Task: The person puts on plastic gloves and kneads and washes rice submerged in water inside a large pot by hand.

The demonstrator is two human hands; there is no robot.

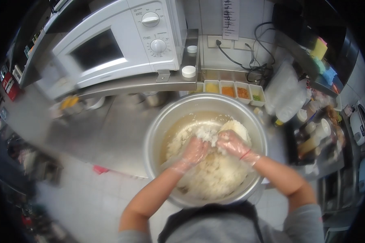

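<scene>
A large round metal pot (152,137) holds a mass of white cooked rice (219,178). Both hands are inside it, in thin clear plastic gloves. My left hand (196,150) has its fingers curled round the left side of a loose clump of rice. Against the right side of that clump, my right hand (232,143) is closed, its fingertips pressed into the grains. A taller mound of rice (237,127) rises just behind my right hand. Grains stick to the pot's inner wall. The undersides of both hands are hidden.
A white microwave (129,40) stands on a metal shelf above the steel counter (121,129). Small seasoning trays (228,88) line the wall behind the pot. Plastic bags (286,93) and bottles crowd the right side. Black cables (239,65) hang from sockets.
</scene>
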